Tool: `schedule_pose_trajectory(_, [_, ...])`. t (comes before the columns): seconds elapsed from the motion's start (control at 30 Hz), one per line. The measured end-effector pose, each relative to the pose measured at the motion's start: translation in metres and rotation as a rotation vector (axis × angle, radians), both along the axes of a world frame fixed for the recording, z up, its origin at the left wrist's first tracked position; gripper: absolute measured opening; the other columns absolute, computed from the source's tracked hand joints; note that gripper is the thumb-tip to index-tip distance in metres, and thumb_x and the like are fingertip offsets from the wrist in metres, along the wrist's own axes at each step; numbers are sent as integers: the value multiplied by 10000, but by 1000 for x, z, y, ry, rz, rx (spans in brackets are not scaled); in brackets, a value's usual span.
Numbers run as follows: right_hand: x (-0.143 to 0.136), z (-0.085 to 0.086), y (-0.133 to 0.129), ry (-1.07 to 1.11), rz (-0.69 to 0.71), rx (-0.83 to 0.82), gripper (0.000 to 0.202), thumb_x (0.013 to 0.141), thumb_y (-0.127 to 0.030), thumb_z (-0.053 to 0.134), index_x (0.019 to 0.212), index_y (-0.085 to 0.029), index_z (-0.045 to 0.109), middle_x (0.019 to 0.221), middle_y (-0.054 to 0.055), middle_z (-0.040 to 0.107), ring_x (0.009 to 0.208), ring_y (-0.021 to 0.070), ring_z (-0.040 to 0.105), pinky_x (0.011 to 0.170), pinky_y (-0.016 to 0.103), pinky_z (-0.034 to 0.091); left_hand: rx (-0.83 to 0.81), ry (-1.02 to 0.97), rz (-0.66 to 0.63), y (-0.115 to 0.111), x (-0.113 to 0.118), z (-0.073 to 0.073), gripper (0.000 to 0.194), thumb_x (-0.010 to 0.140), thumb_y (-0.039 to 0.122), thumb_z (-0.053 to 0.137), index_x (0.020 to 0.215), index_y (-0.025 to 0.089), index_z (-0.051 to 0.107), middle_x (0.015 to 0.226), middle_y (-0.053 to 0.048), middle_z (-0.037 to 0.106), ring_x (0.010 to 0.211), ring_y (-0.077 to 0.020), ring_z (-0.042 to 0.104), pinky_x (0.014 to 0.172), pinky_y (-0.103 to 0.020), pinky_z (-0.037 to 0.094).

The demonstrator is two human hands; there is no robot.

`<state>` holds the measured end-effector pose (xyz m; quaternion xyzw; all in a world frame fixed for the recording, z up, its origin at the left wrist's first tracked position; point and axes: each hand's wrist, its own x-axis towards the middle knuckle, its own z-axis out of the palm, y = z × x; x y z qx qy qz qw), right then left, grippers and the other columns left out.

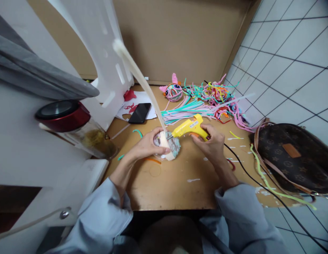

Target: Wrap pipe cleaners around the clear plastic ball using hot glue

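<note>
My left hand (pixel 150 144) is closed around a clear plastic ball (pixel 175 145) with pale fuzzy bits showing on its right side. A cream pipe cleaner (pixel 149 88) is wrapped over the ball, and its long loose end rises up and to the left. In my right hand (pixel 211 144) is a yellow hot glue gun (pixel 189 126), gripped by its handle. Its nozzle points left and meets the ball beside the cream strip; whether glue is coming out I cannot tell. A black cord (pixel 245 173) trails from the gun toward the lower right.
Behind lie bundled pipe cleaners (pixel 186 110), a tangled colourful heap (pixel 219 92) and a finished-looking ball figure with pink ears (pixel 174 91). A black phone (pixel 139 113) rests on paper. A red-lidded bottle (pixel 81 127) stands left; a brown bag (pixel 293 155) sits right. Dried glue marks the table (pixel 174 190).
</note>
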<state>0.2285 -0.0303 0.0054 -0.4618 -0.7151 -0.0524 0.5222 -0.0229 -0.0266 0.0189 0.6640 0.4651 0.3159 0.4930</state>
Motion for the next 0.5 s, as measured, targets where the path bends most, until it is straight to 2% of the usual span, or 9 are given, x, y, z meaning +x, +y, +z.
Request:
schedule_pose_trajectory(0.27, [-2, -2, 0, -6, -45, 9, 226, 791, -380, 698, 943, -224, 638, 849, 47, 725, 716, 209, 677, 676, 339, 572, 16, 13, 4, 0, 0, 0, 745, 498, 412, 839, 1151, 160, 584, 1051, -54, 660, 968, -239, 609, 834, -314, 504])
schedule_pose_trajectory(0.5, [0, -3, 2, -7, -29, -3, 225, 787, -356, 705, 957, -223, 641, 870, 47, 729, 742, 210, 685, 697, 339, 579, 18, 30, 13, 1, -1, -1, 786, 491, 420, 849, 1180, 156, 577, 1046, -50, 660, 927, -230, 614, 819, -314, 510])
